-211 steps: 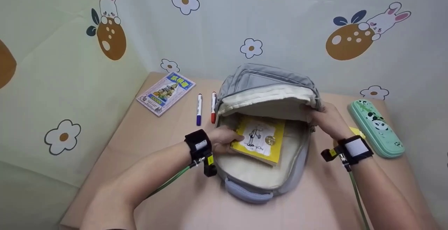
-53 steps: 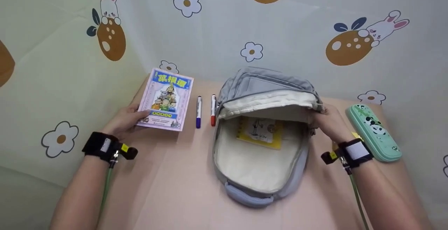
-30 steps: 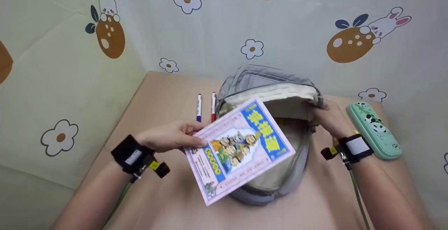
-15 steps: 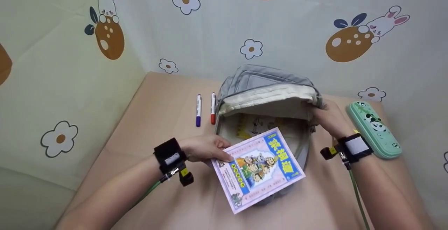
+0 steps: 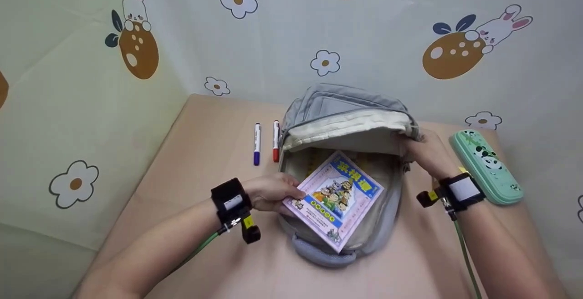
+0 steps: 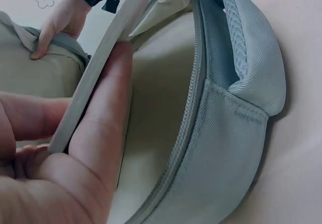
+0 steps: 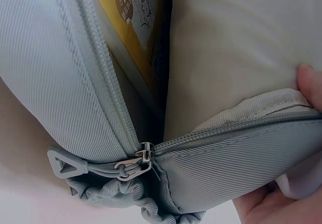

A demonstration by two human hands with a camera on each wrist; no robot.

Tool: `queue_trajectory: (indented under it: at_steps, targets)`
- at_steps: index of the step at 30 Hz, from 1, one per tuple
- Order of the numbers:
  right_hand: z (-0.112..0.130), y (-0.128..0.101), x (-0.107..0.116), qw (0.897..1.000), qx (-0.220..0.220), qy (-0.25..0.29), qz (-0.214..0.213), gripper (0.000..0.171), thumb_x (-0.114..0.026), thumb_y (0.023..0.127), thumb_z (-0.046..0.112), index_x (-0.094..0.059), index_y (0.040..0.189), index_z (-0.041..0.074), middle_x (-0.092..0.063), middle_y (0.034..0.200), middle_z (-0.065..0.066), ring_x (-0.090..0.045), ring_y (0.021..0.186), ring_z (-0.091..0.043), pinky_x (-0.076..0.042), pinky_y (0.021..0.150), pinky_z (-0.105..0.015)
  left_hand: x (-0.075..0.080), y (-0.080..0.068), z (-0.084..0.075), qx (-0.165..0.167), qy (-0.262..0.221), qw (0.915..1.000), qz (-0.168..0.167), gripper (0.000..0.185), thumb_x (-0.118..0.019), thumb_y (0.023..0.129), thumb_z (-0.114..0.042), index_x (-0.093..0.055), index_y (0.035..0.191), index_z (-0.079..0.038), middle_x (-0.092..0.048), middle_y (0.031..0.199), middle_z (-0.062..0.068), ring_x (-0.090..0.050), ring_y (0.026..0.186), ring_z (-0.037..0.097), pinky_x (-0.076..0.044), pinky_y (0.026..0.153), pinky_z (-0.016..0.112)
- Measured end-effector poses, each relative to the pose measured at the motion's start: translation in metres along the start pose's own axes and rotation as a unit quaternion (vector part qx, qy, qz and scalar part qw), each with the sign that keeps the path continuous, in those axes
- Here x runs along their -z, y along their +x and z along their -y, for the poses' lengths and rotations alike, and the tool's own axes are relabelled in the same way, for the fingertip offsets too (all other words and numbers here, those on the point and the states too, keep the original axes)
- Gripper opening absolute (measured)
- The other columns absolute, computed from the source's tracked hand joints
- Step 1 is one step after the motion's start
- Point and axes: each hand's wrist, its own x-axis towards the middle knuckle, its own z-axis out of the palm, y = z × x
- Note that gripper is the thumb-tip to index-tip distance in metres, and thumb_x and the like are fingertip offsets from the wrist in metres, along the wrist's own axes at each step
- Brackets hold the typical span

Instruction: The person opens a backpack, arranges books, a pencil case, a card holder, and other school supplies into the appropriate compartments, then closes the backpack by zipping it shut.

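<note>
A grey backpack (image 5: 396, 199) lies on the table with its main compartment unzipped. My left hand (image 5: 273, 190) pinches the lower left corner of a pink and blue book (image 5: 334, 201), thumb on its cover. The book is tilted over the bag's opening; in the left wrist view its edge (image 6: 95, 73) sits between thumb and fingers. My right hand (image 5: 426, 151) grips the edge of the raised front flap (image 5: 350, 126). Deeper in the bag lies a yellow book (image 7: 126, 32), mostly hidden in the head view by the pink and blue one.
Left of the bag lie a blue-capped marker (image 5: 257, 144) and a red-capped marker (image 5: 276, 141). A green panda pencil case (image 5: 487, 167) lies at the right. A yellow item (image 5: 463, 170) is partly hidden behind my right wrist. Printed cloth walls stand behind and left.
The yellow book was placed in the bag. My left hand picked up the pink and blue book from the back left and brought it right, over the bag's opening. My right hand stays on the flap.
</note>
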Motion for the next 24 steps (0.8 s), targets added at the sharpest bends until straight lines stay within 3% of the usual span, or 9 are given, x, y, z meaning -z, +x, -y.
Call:
queue_trajectory:
  at_steps: [6,10,14,20,24]
  targets:
    - [0.000,0.000,0.001,1.000,0.014,-0.016,-0.003,0.057,-0.062,0.094,0.061,-0.062,0.113,0.007,-0.059,0.122,-0.010,-0.053,0.106,-0.025,-0.051,0.083,-0.041,-0.009,0.010,0.002,-0.011,-0.100,0.9948,-0.017,0.034,-0.045,0.106,-0.001,-0.039,0.137,0.010,-0.063,0.124,0.030,-0.068,0.112,0.040,-0.058,0.088,0.041]
    - [0.000,-0.001,-0.001,0.999,0.028,-0.027,-0.013,0.057,-0.065,0.093,0.061,-0.063,0.104,0.005,-0.063,0.105,-0.010,-0.058,0.093,-0.025,-0.053,0.076,-0.039,-0.014,0.018,0.003,-0.018,-0.148,0.9884,-0.030,0.039,-0.042,0.107,-0.003,-0.035,0.143,0.009,-0.061,0.126,0.032,-0.064,0.116,0.044,-0.058,0.087,0.044]
    - [-0.003,0.000,-0.001,0.999,0.041,-0.032,-0.017,0.056,-0.067,0.095,0.056,-0.060,0.092,0.000,-0.062,0.088,-0.009,-0.058,0.081,-0.024,-0.052,0.068,-0.036,-0.018,0.025,0.002,-0.028,-0.176,0.9831,-0.041,0.040,-0.041,0.108,-0.005,-0.036,0.145,0.009,-0.063,0.123,0.032,-0.063,0.119,0.044,-0.059,0.086,0.044]
    - [-0.002,0.000,-0.001,0.999,0.044,-0.010,-0.013,0.043,-0.068,0.097,0.038,-0.056,0.085,-0.002,-0.058,0.080,-0.004,-0.057,0.077,-0.022,-0.052,0.067,-0.035,-0.017,0.034,0.000,-0.038,-0.209,0.9761,-0.044,0.045,-0.042,0.109,-0.008,-0.031,0.150,0.009,-0.063,0.123,0.034,-0.062,0.120,0.044,-0.058,0.089,0.044]
    - [-0.002,0.001,0.000,0.998,0.053,0.006,-0.012,0.030,-0.066,0.097,0.022,-0.051,0.081,0.002,-0.053,0.075,-0.001,-0.055,0.072,-0.020,-0.052,0.063,-0.033,-0.017,0.038,-0.003,-0.047,-0.227,0.9718,-0.043,0.045,-0.041,0.107,-0.002,-0.030,0.149,0.013,-0.060,0.127,0.036,-0.060,0.123,0.045,-0.056,0.092,0.042]
